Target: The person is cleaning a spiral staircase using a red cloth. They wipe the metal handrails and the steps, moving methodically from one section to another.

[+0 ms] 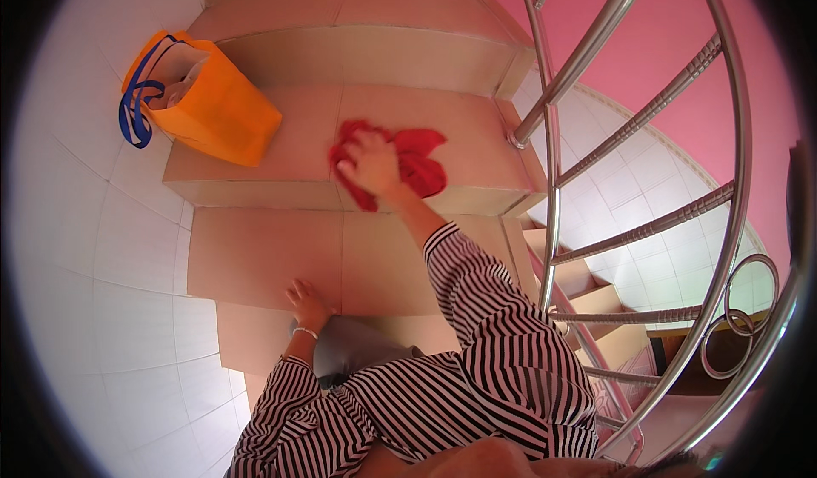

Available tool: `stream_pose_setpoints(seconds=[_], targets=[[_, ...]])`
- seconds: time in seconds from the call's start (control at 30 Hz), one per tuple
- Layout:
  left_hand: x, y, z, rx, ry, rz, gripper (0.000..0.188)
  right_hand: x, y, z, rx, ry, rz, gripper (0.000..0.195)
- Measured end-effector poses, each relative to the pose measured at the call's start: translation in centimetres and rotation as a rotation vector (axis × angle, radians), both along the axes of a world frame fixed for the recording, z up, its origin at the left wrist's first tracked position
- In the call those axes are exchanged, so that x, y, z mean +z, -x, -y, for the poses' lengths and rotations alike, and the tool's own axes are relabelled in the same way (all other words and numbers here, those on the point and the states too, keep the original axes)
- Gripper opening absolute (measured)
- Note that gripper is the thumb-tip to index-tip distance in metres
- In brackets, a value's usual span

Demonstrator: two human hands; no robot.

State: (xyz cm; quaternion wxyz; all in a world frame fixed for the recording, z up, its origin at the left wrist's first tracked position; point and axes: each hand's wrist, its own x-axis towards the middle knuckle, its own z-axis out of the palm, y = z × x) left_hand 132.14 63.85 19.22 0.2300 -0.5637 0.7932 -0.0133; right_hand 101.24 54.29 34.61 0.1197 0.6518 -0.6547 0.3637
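Note:
My right hand [370,159] lies on a crumpled red cloth [426,159], pressing it on the tread of a tiled stair step [306,139]; the hand is slightly blurred. Part of the cloth spreads out to the right of the hand. On the step below, near its front edge, my left hand [311,305] rests with its fingers apart and nothing in it. An orange bag [233,111] with blue handles stands tilted at the left end of the same step as the cloth. Something pale shows in its opening.
A white tiled wall [134,222] borders the stairs on the left. Along the right side runs a stainless steel railing [550,203] with slanting bars. More steps [383,50] rise ahead, and lower steps [600,305] show beyond the railing.

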Motion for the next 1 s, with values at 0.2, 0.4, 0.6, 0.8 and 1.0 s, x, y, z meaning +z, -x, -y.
stream_pose_setpoints(seconds=[0.2,0.4,0.6,0.8,1.0], targets=[[-1.3,-1.0,0.5,0.027,0.044,-0.118,0.114,0.6,-1.8,-2.3,0.222,0.259,0.168,0.027],[-0.9,-0.9,-0.5,0.095,0.009,-0.265,0.112,2.5,18.1,-2.7,-0.505,0.337,-0.059,0.036],[1.4,0.1,-1.8,0.255,-0.049,-0.309,0.112,0.7,17.2,3.3,-0.641,-0.313,0.043,0.041],[2.9,1.2,-1.7,0.28,-0.092,-0.322,0.114,2.3,3.8,10.4,-0.111,-0.054,-0.189,0.04],[1.8,1.0,-1.6,0.253,-0.078,-0.233,0.116,3.0,-6.4,6.8,0.24,0.015,-0.135,0.044]])
